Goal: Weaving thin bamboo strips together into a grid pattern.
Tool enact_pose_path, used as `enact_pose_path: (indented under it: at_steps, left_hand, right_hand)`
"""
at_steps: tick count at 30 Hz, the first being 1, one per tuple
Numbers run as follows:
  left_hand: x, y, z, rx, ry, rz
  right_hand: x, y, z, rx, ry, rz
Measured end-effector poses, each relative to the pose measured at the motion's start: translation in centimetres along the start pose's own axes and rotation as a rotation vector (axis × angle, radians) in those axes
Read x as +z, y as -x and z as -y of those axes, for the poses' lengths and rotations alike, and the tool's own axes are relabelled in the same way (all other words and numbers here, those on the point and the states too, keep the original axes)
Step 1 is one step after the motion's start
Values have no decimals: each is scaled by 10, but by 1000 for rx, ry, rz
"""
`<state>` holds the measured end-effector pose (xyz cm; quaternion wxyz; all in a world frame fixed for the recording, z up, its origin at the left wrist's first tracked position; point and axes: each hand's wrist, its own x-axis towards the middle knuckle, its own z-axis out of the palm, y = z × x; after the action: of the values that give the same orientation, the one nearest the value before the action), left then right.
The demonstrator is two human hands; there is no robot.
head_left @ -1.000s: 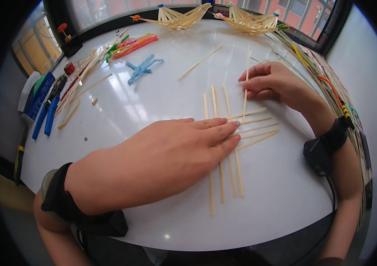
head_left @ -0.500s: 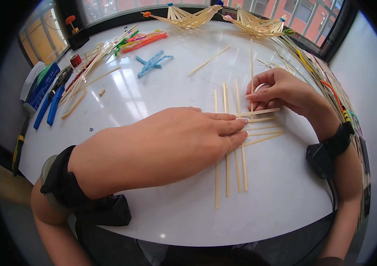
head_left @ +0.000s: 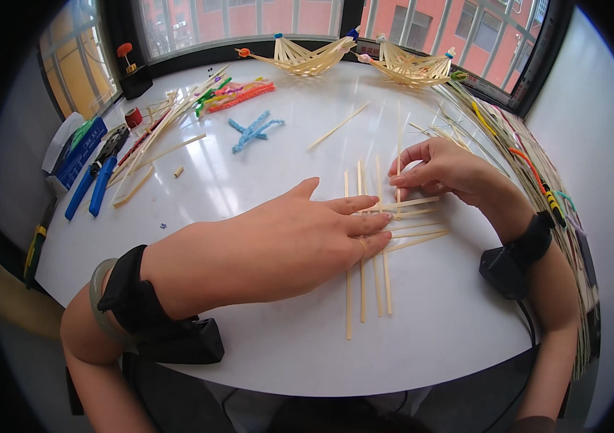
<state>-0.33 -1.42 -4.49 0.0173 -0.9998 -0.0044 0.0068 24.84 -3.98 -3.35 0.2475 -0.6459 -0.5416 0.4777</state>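
Thin pale bamboo strips lie crossed on the white table, with upright ones (head_left: 362,296) running toward me and crosswise ones (head_left: 420,235) reaching right. My left hand (head_left: 300,238) rests over the crossing with its fingers stretched out and its thumb spread away. Its palm and fingers hide much of where the strips overlap. At the far right of the crossing, my right hand (head_left: 448,169) pinches one more bamboo strip (head_left: 399,130) between thumb and fingers. That strip stands roughly in line with the upright ones, its near end by the crosswise strips.
Blue-handled pliers (head_left: 101,184), a red roll (head_left: 133,117) and loose strips lie at left. Pipe cleaners (head_left: 238,95) and a blue twisted piece (head_left: 255,132) sit farther back. Two woven bamboo pieces (head_left: 307,58) stand by the window. A long strip bundle (head_left: 538,166) lines the right edge.
My left thumb has spread out from the hand. The strip in my right hand has come slightly nearer to me. The whole view has shifted a little.
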Motion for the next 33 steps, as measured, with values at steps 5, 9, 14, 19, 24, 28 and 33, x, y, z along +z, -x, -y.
enact_pose_path:
  at_steps: [5,9,14,19,24,28,33]
  left_hand:
    - [-4,-4,-3,-16,2,14]
    - [-2,-3,-1,-15,-1,5]
    - [1,-3,0,-17,5,4]
    - [0,-3,0,-21,11,-5]
    - [0,-3,0,-14,22,-6]
    - [0,-3,1,-11,28,-2]
    - [-2,-3,0,-25,21,8]
  right_hand:
    - [-4,0,-4,-4,-41,-11]
    - [-6,-5,-8,-10,-60,-3]
    - [-1,-1,-4,-6,-28,-17]
    - [-3,0,-4,-38,1,34]
    - [-9,-3,-10,-76,-19,68]
    - [-12,-3,-12,-86,-29,57]
    - [-13,-3,-13,-136,2,57]
